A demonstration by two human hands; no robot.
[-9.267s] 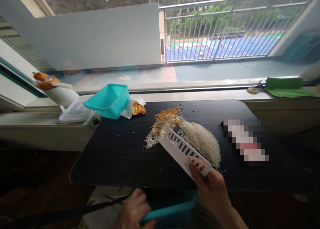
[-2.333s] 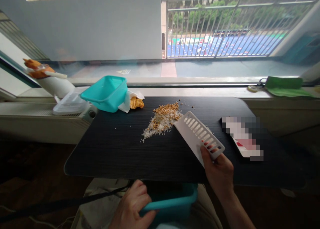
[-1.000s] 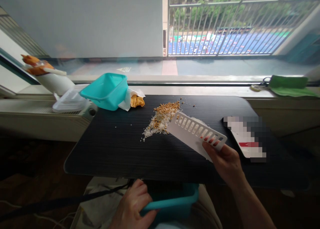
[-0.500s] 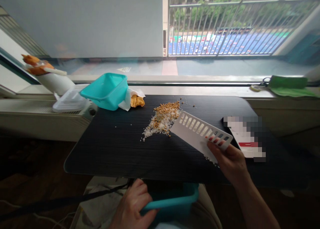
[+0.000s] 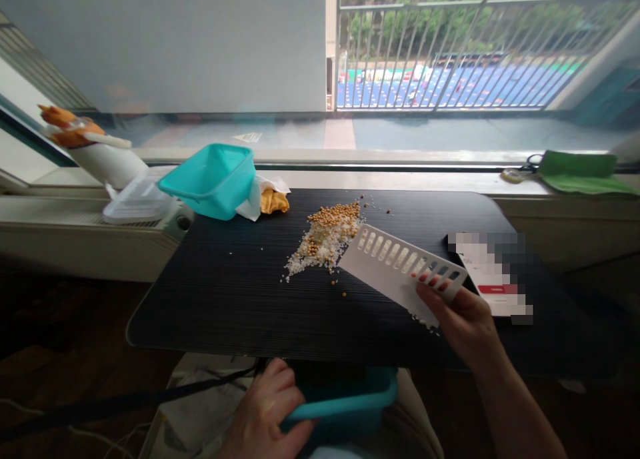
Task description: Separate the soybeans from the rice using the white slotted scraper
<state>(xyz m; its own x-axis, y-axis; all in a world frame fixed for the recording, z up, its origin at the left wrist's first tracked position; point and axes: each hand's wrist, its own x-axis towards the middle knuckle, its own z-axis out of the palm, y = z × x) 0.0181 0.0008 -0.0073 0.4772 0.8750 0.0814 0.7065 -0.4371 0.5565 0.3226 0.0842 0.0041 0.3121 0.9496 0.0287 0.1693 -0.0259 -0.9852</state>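
My right hand (image 5: 457,319) grips one end of a white slotted plastic scraper (image 5: 390,264), which stands tilted on the black table (image 5: 240,299). The scraper's far end touches a mixed pile of white rice and yellow beans (image 5: 327,235). A few loose beans (image 5: 340,287) lie just left of the scraper. Some rice grains (image 5: 423,322) sit under its near edge. Below the table's front edge my left hand (image 5: 270,412) holds the rim of a teal plastic basket (image 5: 345,412).
A second teal basket (image 5: 213,179) rests tilted at the table's back left, beside a clear lidded box (image 5: 137,205), a white tissue with something orange (image 5: 270,200) and a white container (image 5: 103,159). A blurred card (image 5: 493,272) lies at the right. A green cloth (image 5: 575,172) sits on the sill.
The large heap of rice seen earlier to the right of the scraper is gone from the table. In the last second the scraper shifted slightly, and a few beans now lie loose beside it.
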